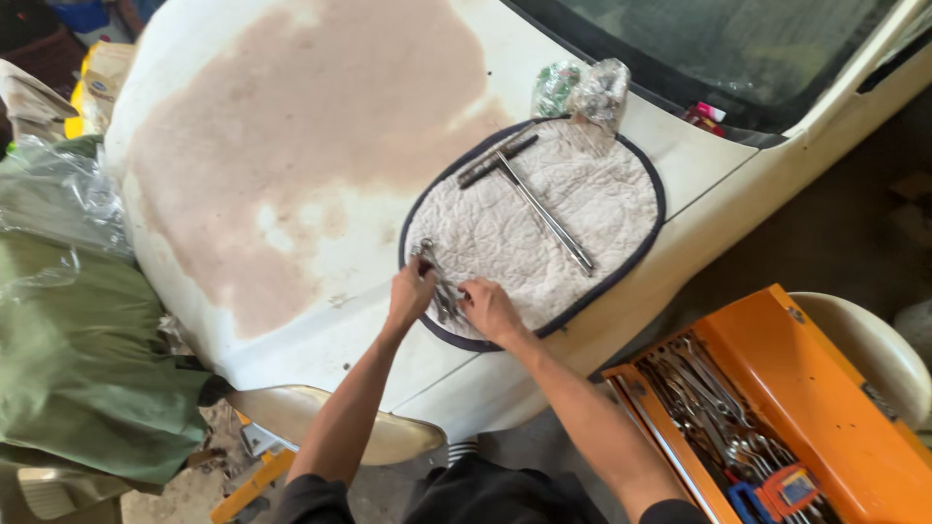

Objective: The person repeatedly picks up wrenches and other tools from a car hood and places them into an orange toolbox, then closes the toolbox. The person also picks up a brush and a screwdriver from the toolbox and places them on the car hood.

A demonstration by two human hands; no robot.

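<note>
A white oval quilted mat (602, 209) with a dark border lies on a white car hood (291, 146). At its near left edge sits a small pile of metal wrenches (442, 291). My left hand (411, 291) grips wrenches at the pile's left side. My right hand (490, 309) rests on the pile's right side, fingers closed around the metal pieces. A long T-handle wrench (539, 204) with a dark handle lies diagonally across the mat, beyond both hands.
An open orange toolbox (815, 388) with several wrenches stands at lower right on a pale chair (874, 349). Crumpled plastic bags (582, 92) sit at the mat's far edge by the windscreen (718, 39). A green cloth (78, 340) and clear plastic lie left.
</note>
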